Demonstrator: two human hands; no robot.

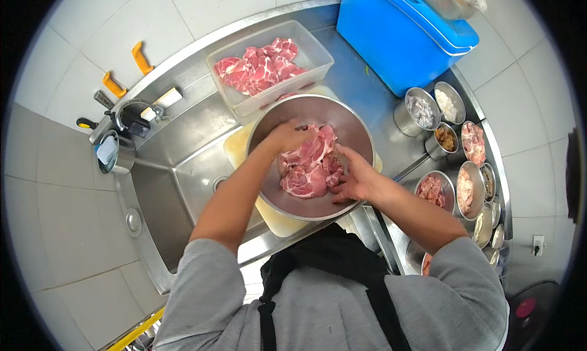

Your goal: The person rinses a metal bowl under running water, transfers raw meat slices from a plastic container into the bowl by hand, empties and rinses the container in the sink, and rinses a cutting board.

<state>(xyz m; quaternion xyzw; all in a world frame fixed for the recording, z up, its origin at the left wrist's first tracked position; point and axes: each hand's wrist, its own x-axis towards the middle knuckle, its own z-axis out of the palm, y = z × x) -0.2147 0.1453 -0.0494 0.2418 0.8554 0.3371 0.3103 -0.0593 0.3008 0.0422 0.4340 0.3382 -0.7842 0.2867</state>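
Observation:
A large round metal bowl [275,198] rests on a pale cutting board [281,224] at the sink's right side. Several slices of raw, marbled meat [306,181] lie inside it. My left hand [290,136] is in the bowl at the upper left of the meat, its fingers curved over the slices and partly hidden. On the right side, my right hand [354,177] touches the edge of the meat with its fingers spread. Behind the bowl, a translucent plastic tub [318,60] holds more raw meat [263,66].
The sink basin [202,149] with its faucet [137,103] is at left. A blue cooler [397,33] stands at the back right. Several metal containers of food, including one with pale pieces [420,111], line the right side. Orange-handled tools [142,59] are at the upper left.

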